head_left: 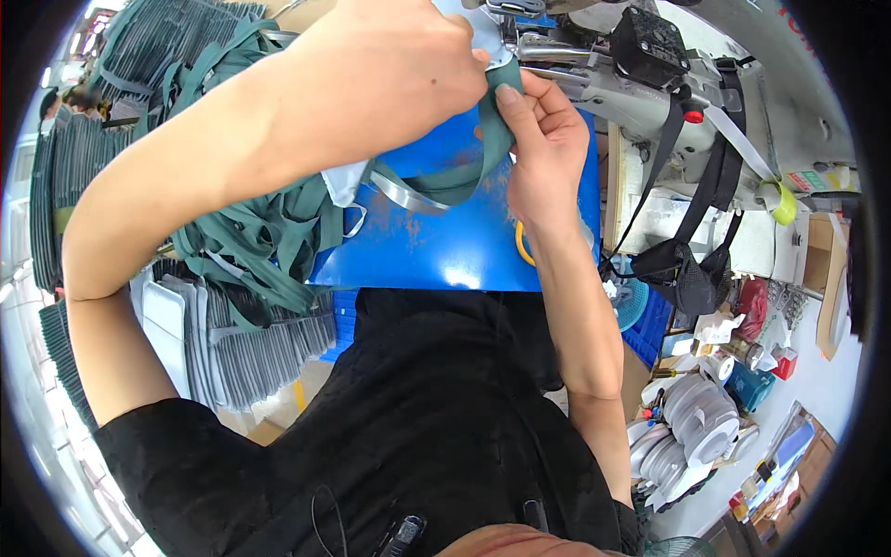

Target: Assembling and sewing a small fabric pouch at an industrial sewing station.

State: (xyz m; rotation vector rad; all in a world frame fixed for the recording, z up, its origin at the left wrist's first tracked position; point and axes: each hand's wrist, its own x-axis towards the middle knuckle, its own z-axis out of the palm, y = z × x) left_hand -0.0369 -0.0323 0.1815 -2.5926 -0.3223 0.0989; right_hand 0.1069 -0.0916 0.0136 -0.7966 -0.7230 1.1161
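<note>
The left forearm [241, 135] is stretching across; the left hand [422, 74] is curling beside the green strap [495, 137], its hold hidden. The right hand [548, 135] is pinching the strap, which is looping between them over the blue table [399, 251].

The right hand [548, 148] pinches a green strap [497, 139] above the blue worktop [418, 252].
</note>
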